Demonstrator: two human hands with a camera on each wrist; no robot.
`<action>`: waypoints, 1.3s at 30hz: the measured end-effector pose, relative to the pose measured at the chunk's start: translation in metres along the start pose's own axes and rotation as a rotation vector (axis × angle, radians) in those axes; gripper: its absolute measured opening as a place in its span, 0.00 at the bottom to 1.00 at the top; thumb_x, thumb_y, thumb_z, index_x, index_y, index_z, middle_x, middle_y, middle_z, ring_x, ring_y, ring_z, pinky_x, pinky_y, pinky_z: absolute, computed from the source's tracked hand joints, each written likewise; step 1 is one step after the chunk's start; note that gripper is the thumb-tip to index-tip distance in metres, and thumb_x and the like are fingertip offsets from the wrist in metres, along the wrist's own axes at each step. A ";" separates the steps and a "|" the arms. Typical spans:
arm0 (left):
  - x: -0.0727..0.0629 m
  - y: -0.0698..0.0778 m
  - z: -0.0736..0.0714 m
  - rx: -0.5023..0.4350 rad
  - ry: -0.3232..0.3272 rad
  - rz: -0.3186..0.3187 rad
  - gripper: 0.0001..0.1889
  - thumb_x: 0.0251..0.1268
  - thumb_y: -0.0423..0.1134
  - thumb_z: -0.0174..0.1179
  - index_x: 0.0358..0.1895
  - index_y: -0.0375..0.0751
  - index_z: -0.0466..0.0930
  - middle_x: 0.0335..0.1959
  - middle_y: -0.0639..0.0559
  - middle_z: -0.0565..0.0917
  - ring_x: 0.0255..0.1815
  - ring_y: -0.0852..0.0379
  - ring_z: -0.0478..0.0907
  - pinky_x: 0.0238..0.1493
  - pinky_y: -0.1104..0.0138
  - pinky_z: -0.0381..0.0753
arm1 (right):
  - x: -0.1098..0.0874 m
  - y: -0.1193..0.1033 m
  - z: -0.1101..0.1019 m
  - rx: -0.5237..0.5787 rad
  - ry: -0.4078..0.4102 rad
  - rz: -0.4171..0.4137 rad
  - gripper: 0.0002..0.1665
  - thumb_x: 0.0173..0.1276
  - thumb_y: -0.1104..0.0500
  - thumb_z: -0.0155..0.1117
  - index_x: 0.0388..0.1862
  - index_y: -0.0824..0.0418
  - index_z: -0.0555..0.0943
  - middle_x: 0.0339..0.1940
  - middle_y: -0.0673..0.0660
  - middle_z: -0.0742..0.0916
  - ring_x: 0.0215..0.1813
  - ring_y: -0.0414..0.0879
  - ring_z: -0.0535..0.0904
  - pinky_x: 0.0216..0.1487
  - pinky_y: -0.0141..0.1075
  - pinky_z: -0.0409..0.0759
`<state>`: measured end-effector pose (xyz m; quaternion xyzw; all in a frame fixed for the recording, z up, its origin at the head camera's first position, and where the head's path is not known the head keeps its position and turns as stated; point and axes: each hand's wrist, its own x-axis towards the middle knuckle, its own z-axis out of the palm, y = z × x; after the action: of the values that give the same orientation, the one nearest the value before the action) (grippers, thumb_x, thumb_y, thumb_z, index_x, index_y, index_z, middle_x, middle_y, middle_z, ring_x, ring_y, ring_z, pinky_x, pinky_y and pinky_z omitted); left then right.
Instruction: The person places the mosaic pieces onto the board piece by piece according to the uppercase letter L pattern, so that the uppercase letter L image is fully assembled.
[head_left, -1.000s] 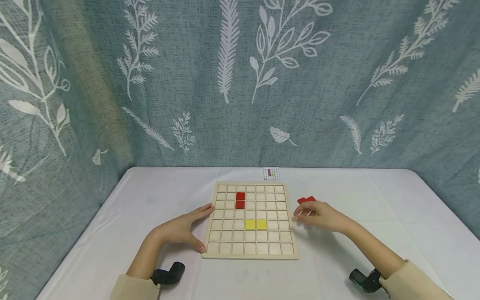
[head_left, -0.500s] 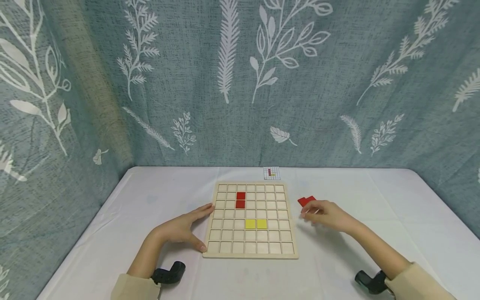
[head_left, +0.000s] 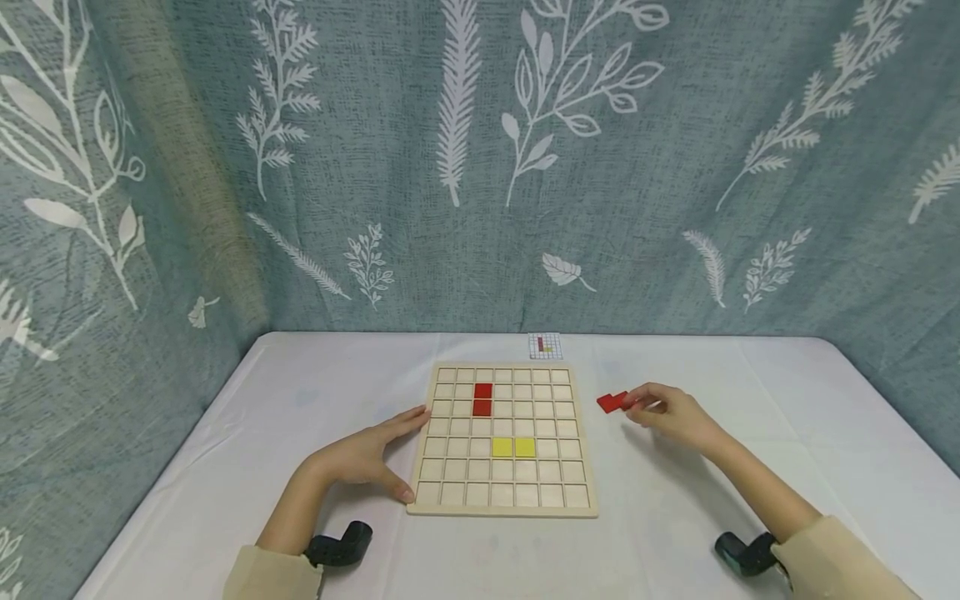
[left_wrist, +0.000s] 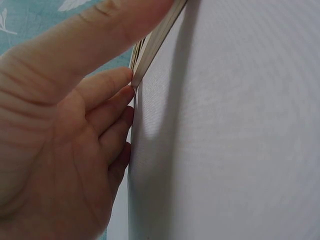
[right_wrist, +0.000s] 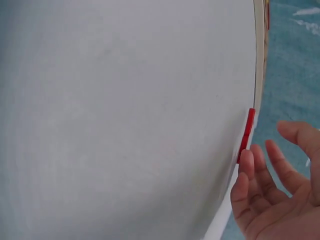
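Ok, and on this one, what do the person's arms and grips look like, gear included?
The left grip and right grip are bare hands, with no gloves. The left sleeve and right sleeve are plain beige, ending along the forearm. Black, bent, tube-like devices sit near the cuffs: left device, right device. I see no clear cables.

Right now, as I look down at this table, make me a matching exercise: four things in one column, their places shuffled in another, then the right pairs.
Things
1. Card
2. Yellow tiles
3. Left hand
4. Right hand

Places
A. At the loose red tiles
B. Side by side in the board
C. Against the board's left edge
D. Beyond the board's far edge

Pairs: 1-D, 2-B, 3-C, 4-A
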<state>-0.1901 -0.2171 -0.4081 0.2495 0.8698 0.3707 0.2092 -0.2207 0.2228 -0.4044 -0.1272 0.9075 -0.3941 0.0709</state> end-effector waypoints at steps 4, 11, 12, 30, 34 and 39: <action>0.002 -0.002 0.001 -0.022 0.001 -0.032 0.58 0.33 0.48 0.76 0.71 0.36 0.51 0.74 0.39 0.46 0.73 0.35 0.39 0.66 0.40 0.43 | 0.003 0.004 -0.002 -0.015 0.018 -0.005 0.16 0.62 0.57 0.62 0.46 0.66 0.78 0.37 0.58 0.84 0.37 0.46 0.79 0.35 0.35 0.76; 0.001 0.000 0.000 -0.009 0.003 -0.037 0.58 0.33 0.45 0.76 0.71 0.37 0.51 0.74 0.39 0.46 0.73 0.35 0.40 0.66 0.40 0.43 | 0.012 0.012 -0.005 -0.011 0.036 -0.043 0.18 0.61 0.57 0.64 0.47 0.66 0.78 0.41 0.61 0.83 0.40 0.48 0.80 0.36 0.36 0.76; 0.001 0.000 0.000 -0.008 0.002 -0.034 0.58 0.33 0.45 0.76 0.71 0.37 0.51 0.74 0.38 0.46 0.72 0.35 0.40 0.66 0.40 0.44 | 0.013 0.014 -0.006 -0.001 0.035 -0.058 0.18 0.61 0.57 0.64 0.48 0.66 0.78 0.42 0.62 0.83 0.40 0.49 0.80 0.36 0.36 0.76; 0.001 0.001 0.001 -0.018 0.002 -0.030 0.58 0.33 0.45 0.76 0.71 0.37 0.51 0.74 0.38 0.46 0.72 0.34 0.39 0.66 0.39 0.43 | 0.017 0.027 -0.008 -0.080 -0.005 -0.205 0.21 0.58 0.71 0.58 0.53 0.66 0.78 0.52 0.65 0.81 0.43 0.51 0.76 0.38 0.33 0.75; 0.001 0.000 0.000 -0.010 0.001 -0.026 0.58 0.33 0.45 0.76 0.72 0.37 0.50 0.74 0.38 0.46 0.72 0.34 0.40 0.66 0.39 0.44 | 0.019 0.026 -0.006 -0.112 -0.019 -0.208 0.20 0.58 0.71 0.59 0.52 0.65 0.79 0.50 0.64 0.82 0.43 0.50 0.77 0.40 0.35 0.75; 0.000 0.000 0.000 -0.015 0.006 -0.036 0.58 0.33 0.46 0.76 0.71 0.37 0.51 0.74 0.39 0.46 0.72 0.34 0.40 0.66 0.39 0.43 | 0.019 0.021 -0.005 -0.126 -0.023 -0.191 0.18 0.56 0.70 0.62 0.49 0.66 0.80 0.42 0.60 0.83 0.38 0.46 0.74 0.36 0.34 0.73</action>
<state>-0.1901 -0.2165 -0.4084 0.2313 0.8719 0.3742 0.2151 -0.2439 0.2347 -0.4172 -0.2219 0.9134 -0.3395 0.0352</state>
